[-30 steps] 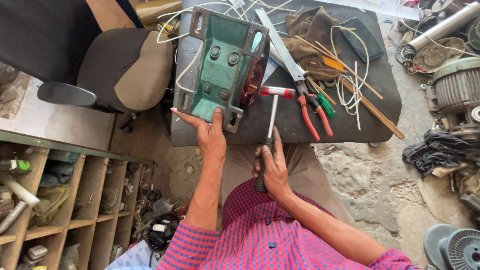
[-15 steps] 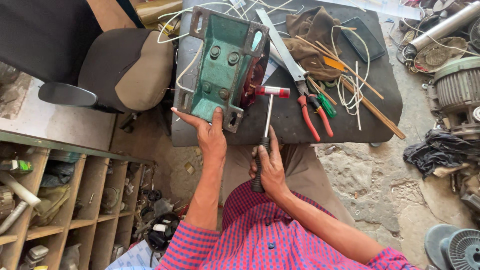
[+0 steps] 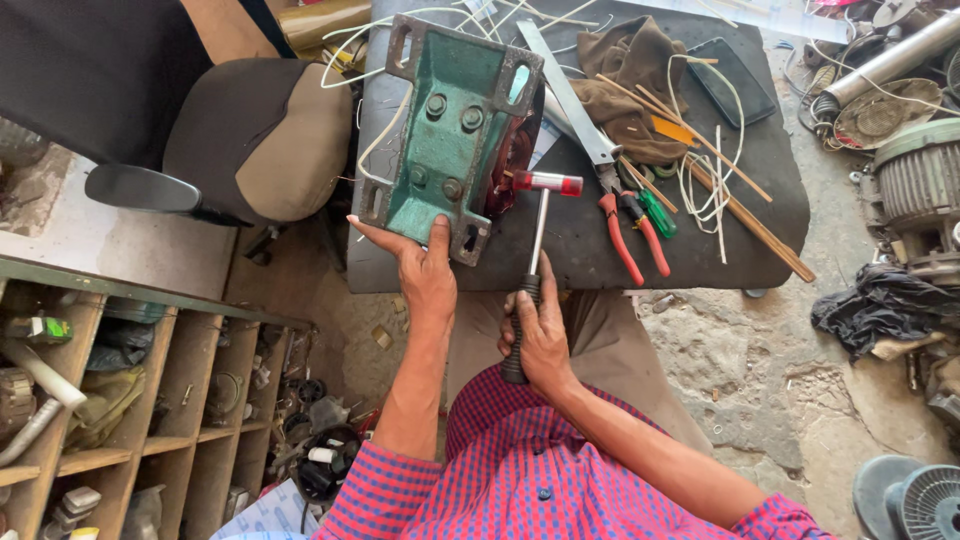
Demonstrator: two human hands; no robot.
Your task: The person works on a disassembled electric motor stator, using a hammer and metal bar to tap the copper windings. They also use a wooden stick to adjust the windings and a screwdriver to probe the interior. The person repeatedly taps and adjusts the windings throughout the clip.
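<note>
A green metal motor base (image 3: 450, 130) stands tilted on the dark table (image 3: 600, 240), with copper windings showing at its right side. My left hand (image 3: 420, 270) presses against the base's lower edge, thumb on its face. My right hand (image 3: 540, 335) grips the black handle of a small mallet (image 3: 540, 210). The mallet's red and white head rests beside the base's right edge, near the windings.
Red-handled pliers (image 3: 630, 235), a green screwdriver (image 3: 657, 213), a long metal blade (image 3: 570, 95), a brown cloth (image 3: 630, 70), wooden sticks and white wires lie on the table. An office chair (image 3: 240, 140) stands left, wooden shelves (image 3: 120, 400) lower left, motor parts (image 3: 915, 180) right.
My right hand has swung the mallet from the table's middle leftward, so its head now sits against the motor base. The left hand has stayed on the base.
</note>
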